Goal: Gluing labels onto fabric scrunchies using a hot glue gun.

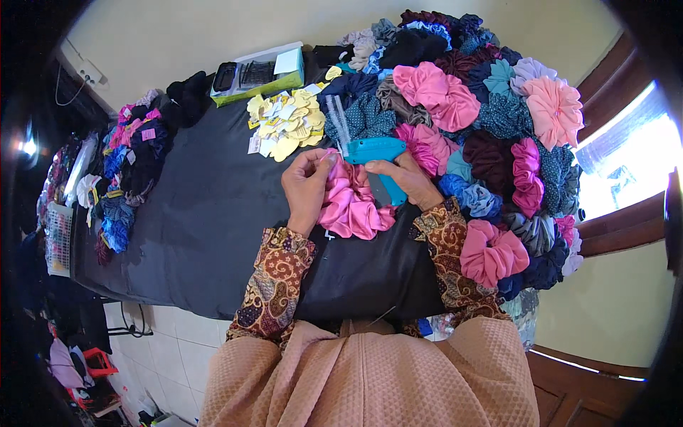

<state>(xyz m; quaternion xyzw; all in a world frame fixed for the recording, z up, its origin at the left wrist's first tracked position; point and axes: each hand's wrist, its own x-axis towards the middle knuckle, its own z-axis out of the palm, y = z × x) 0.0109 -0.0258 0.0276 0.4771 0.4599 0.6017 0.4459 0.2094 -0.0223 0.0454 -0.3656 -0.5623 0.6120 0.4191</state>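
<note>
My right hand [414, 176] is wrapped round the handle of a teal tagging gun [375, 149], with a strip of clear plastic fasteners [337, 121] standing up from it. The gun's tip points left, toward my left hand [307, 186]. Between thumb and fingers, the left hand pinches the top edge of a shiny pink scrunchie [352, 210], which rests on the black-covered table [206, 213]. The gun's tip meets the scrunchie close to my left fingertips; whether the needle is through the cloth is hidden. A small white piece pokes out below the scrunchie.
Yellow and white tags [288, 122] lie heaped beyond my hands. Behind them stands a green-and-white box [257, 72] with dark items. A large pile of scrunchies [491, 164] covers the table's right side. Tagged scrunchies [128, 171] lie at the left, beside a white basket [58, 238].
</note>
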